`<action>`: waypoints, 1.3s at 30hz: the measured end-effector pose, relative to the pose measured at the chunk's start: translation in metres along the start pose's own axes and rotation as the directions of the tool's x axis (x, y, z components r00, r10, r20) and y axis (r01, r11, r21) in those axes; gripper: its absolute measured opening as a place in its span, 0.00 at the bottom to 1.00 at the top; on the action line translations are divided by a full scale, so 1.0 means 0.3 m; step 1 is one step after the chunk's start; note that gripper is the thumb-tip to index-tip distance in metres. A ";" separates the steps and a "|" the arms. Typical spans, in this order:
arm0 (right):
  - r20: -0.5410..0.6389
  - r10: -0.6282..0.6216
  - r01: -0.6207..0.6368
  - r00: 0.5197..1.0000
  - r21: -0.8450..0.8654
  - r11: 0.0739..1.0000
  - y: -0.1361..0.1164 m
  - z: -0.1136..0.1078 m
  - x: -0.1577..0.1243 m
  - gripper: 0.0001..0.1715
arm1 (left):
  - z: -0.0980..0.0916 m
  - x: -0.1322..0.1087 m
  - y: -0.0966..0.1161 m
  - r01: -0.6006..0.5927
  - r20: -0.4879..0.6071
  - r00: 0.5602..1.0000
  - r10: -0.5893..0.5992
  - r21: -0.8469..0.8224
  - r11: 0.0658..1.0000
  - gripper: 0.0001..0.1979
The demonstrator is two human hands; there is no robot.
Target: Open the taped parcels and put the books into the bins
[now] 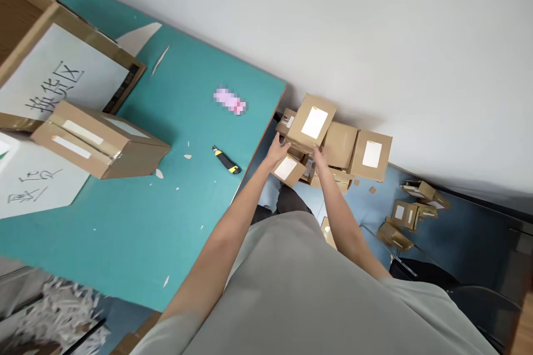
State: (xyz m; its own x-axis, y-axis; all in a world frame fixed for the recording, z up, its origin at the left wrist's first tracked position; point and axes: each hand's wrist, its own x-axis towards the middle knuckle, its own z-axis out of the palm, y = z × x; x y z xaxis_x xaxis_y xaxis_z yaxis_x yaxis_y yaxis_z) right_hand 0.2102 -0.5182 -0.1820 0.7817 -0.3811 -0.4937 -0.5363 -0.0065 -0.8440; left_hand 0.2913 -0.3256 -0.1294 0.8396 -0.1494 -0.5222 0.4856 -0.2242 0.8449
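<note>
A small brown cardboard box (311, 122) with a white label is gripped between both my hands, above a pile of similar boxes (358, 155) on the blue floor beside the wall. My left hand (278, 151) clasps its lower left edge with curled fingers. On the lower right edge my right hand (320, 158) holds it the same way. Both arms reach down past the table's right edge.
A teal table (175, 199) fills the left, bearing a taped brown box (100, 144), a black-and-yellow utility knife (226, 160), white handwritten sheets (33, 183) and a large open carton (62, 50). More small boxes (410, 216) lie scattered on the floor at right. Shredded paper (62, 310) sits lower left.
</note>
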 end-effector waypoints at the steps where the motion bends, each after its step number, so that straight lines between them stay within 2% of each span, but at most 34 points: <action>1: -0.020 0.020 -0.020 1.000 0.006 1.000 -0.005 0.003 0.017 0.36 | 0.029 0.040 0.014 -0.007 0.019 1.000 0.007 0.006 1.000 0.48; 4: -0.049 0.075 -0.073 0.996 0.052 0.996 -0.015 0.006 0.031 0.33 | 0.088 0.113 0.031 -0.018 0.086 0.996 0.018 0.000 1.000 0.46; 8: -0.064 0.070 -0.062 0.996 0.120 0.991 -0.049 -0.020 -0.001 0.37 | 0.099 0.111 0.034 -0.051 0.100 0.994 0.051 -0.009 0.999 0.39; 10: -0.058 0.032 -0.023 0.998 0.152 0.988 -0.087 -0.042 -0.040 0.40 | 0.079 0.069 0.047 -0.127 0.094 0.987 0.128 -0.019 0.992 0.36; 12: -0.051 -0.016 0.026 0.999 0.195 0.980 -0.138 -0.053 -0.100 0.40 | 0.039 -0.002 0.075 -0.279 0.068 0.958 0.280 -0.018 0.960 0.35; 15: -0.029 -0.113 0.117 0.993 0.252 0.961 -0.225 -0.019 -0.218 0.40 | -0.068 -0.162 0.137 -0.516 -0.036 0.855 0.518 0.046 0.855 0.36; 17: 0.009 -0.168 0.158 0.986 0.293 0.943 -0.273 0.045 -0.298 0.41 | -0.168 -0.293 0.172 -0.575 -0.135 0.798 0.588 0.122 0.809 0.36; 19: 0.081 -0.187 0.152 0.979 0.322 0.934 -0.304 0.134 -0.365 0.40 | -0.282 -0.431 0.183 -0.563 -0.250 0.765 0.594 0.190 0.804 0.37; 21: 0.193 -0.168 0.104 0.967 0.306 0.946 -0.315 0.240 -0.415 0.37 | -0.398 -0.564 0.159 -0.521 -0.358 0.737 0.573 0.240 0.819 0.36; 24: 0.393 -0.101 0.008 0.914 0.230 0.973 -0.300 0.409 -0.470 0.33 | -0.554 -0.741 0.064 -0.446 -0.492 0.684 0.538 0.301 0.843 0.29; 28: 0.618 0.033 -0.132 0.785 0.115 0.985 -0.235 0.635 -0.541 0.26 | -0.691 -0.910 -0.112 -0.335 -0.622 0.624 0.473 0.334 0.881 0.22; 31: 0.691 0.131 -0.223 0.711 0.045 0.974 -0.174 0.800 -0.596 0.24 | -0.753 -0.963 -0.228 -0.286 -0.667 0.620 0.412 0.297 0.911 0.18; 34: 0.710 0.159 -0.220 0.686 -0.007 0.976 -0.124 0.940 -0.633 0.28 | -0.808 -0.958 -0.305 -0.233 -0.692 0.625 0.362 0.278 0.932 0.17; 37: 0.699 0.182 -0.150 0.692 -0.107 0.983 -0.095 1.016 -0.638 0.32 | -0.863 -0.926 -0.346 -0.206 -0.708 0.628 0.323 0.249 0.946 0.16; 39: 0.676 0.183 -0.127 0.714 -0.132 0.983 -0.082 1.018 -0.625 0.34 | -0.886 -0.904 -0.360 -0.202 -0.698 0.652 0.296 0.217 0.955 0.15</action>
State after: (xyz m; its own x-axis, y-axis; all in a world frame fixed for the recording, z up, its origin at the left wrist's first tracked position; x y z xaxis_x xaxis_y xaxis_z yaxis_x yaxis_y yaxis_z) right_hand 0.1741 -0.1641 -0.1325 0.6751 0.3513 -0.6488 -0.6686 -0.0803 -0.7392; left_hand 0.0759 -0.0050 -0.0484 0.8612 0.5082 -0.0095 0.2417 -0.3930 0.8872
